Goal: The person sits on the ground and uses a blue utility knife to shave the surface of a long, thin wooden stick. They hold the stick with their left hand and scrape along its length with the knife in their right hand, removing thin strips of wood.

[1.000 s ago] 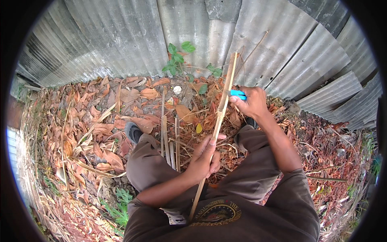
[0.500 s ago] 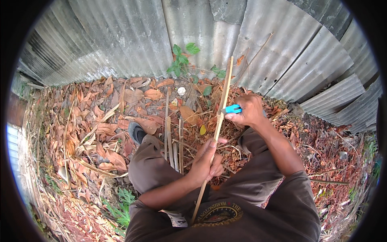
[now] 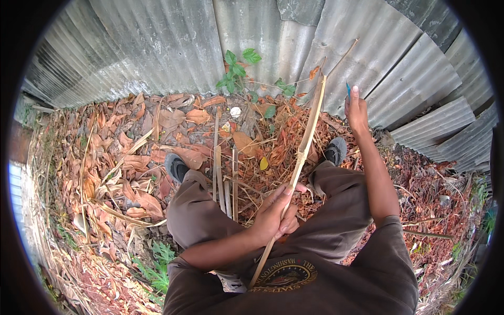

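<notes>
Plainly, the left hand (image 3: 274, 214) grips one long strip (image 3: 301, 157), the right hand (image 3: 357, 110) apparently one blue cutter (image 3: 348, 91).

Lettering on clothing: the front of your dark brown shirt (image 3: 362, 273) bears a round, gold-toned emblem (image 3: 291, 275) edged with an arc of partly legible capitals (image 3: 280, 264).

The ground (image 3: 206, 135) carries a layer of dry brown leaves (image 3: 151, 203), with finer reddish litter (image 3: 420, 197) at the right. Several pale strips (image 3: 219, 173) lie lengthwise between the shoes (image 3: 177, 167), nearer the left one. A white lump (image 3: 235, 112) lies right of their far end; a yellow leaf (image 3: 263, 163) lies closer in.
</notes>
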Action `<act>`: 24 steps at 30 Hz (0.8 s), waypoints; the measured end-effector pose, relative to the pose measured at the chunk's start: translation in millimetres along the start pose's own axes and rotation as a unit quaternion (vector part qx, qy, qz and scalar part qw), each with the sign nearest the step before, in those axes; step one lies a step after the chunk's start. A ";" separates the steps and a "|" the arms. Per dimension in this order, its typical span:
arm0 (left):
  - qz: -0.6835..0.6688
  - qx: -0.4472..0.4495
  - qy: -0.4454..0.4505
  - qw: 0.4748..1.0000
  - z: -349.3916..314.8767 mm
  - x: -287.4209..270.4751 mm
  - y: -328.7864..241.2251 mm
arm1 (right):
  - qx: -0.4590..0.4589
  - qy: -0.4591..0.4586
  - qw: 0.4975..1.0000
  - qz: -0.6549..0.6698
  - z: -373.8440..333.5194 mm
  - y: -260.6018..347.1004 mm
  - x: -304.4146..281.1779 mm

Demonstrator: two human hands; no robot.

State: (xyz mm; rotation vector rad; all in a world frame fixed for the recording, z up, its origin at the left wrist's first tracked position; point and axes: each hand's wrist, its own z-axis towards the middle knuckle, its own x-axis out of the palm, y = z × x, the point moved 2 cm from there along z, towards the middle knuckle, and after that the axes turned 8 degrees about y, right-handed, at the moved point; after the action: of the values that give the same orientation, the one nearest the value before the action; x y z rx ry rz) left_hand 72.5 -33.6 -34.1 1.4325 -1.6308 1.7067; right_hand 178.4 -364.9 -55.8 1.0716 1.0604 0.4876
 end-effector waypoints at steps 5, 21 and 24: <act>-0.040 0.025 -0.020 0.999 9.2 -6.0 -12.0 | -0.230 0.162 0.935 -0.217 -56.7 54.8 31.0; -0.051 0.020 -0.043 0.998 8.0 -5.7 -17.3 | -0.303 0.162 0.894 -0.288 -64.9 62.3 62.5; -0.054 0.014 -0.041 0.998 4.7 -3.7 -14.2 | -0.298 0.113 0.900 -0.298 -45.4 56.2 56.1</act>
State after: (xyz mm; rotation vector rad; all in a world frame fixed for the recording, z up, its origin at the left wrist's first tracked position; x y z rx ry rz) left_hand 87.6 -32.8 -30.8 1.5924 -1.5463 1.6385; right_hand 172.1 -275.9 -35.6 0.1243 1.2646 0.3976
